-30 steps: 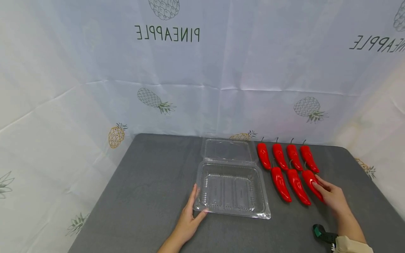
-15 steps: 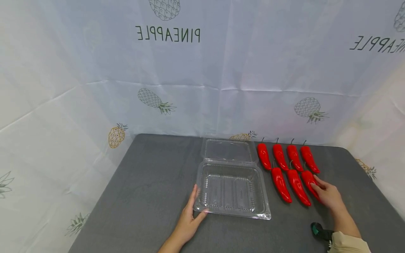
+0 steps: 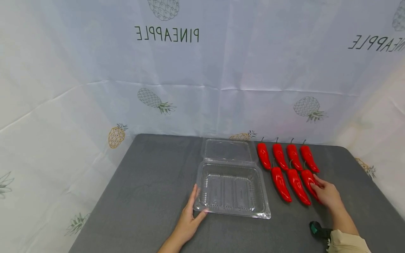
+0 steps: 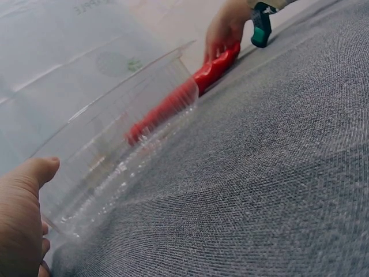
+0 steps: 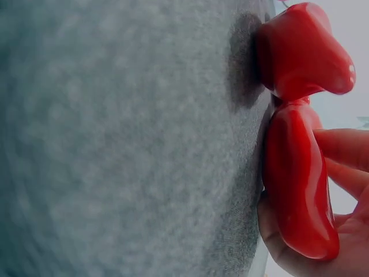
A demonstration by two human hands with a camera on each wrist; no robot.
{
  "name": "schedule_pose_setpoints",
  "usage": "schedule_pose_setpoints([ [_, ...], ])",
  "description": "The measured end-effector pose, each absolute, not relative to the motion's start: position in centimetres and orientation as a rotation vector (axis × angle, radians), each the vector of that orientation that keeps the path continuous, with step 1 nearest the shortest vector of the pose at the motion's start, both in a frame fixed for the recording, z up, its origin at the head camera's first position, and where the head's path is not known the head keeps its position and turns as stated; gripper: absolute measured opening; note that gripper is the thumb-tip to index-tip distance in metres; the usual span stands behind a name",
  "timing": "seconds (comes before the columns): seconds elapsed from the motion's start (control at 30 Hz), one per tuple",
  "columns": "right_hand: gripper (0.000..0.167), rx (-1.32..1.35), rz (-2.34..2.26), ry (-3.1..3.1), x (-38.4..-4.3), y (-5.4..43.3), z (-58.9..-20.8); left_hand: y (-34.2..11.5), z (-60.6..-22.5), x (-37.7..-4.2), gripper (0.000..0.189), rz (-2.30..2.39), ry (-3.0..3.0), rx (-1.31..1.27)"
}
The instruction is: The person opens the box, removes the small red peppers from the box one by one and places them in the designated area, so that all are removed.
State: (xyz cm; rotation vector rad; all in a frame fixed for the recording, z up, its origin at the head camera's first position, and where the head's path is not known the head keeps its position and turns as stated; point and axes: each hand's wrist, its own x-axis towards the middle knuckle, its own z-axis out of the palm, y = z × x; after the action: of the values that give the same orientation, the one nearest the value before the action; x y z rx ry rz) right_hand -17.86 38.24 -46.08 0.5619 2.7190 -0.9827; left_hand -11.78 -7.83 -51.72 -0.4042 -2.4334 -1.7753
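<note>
In the head view, a clear plastic clamshell container (image 3: 232,213) lies on the dark grey table with its lid (image 3: 229,150) folded back. My left hand (image 3: 186,223) holds its near left corner, thumb along the front edge and fingers at the left side. My right hand (image 3: 327,195) grips a red chili pepper (image 3: 308,180), the rightmost of the near row. The right wrist view shows this pepper (image 5: 294,173) between thumb and fingers, low against the table surface. Beside it lie two more red peppers (image 3: 280,184) in the same row.
Behind the near row lies a far row of several red chili peppers (image 3: 292,156), stems pointing to the back. A white curtain (image 3: 190,63) with pineapple prints hangs behind the table (image 3: 152,182). A black strap-mounted device (image 3: 317,230) sits at the right wrist.
My right hand has shifted slightly left with its pepper, bringing it closer to the neighbouring pepper. My left hand and the container have stayed in place.
</note>
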Motion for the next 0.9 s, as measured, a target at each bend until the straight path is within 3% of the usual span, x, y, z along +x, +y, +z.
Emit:
schedule_pose_setpoints([
  [0.63,0.066,0.420,-0.912,2.824,-17.76,37.47,-45.95,-8.33,-51.98,-11.83,0.084,-1.788,-2.495,-0.358],
  [0.9,0.075,0.516,-0.925,2.787,-17.85,37.32,-45.27,-8.20,-52.21,-11.72,0.085,-1.829,-2.456,-0.352],
])
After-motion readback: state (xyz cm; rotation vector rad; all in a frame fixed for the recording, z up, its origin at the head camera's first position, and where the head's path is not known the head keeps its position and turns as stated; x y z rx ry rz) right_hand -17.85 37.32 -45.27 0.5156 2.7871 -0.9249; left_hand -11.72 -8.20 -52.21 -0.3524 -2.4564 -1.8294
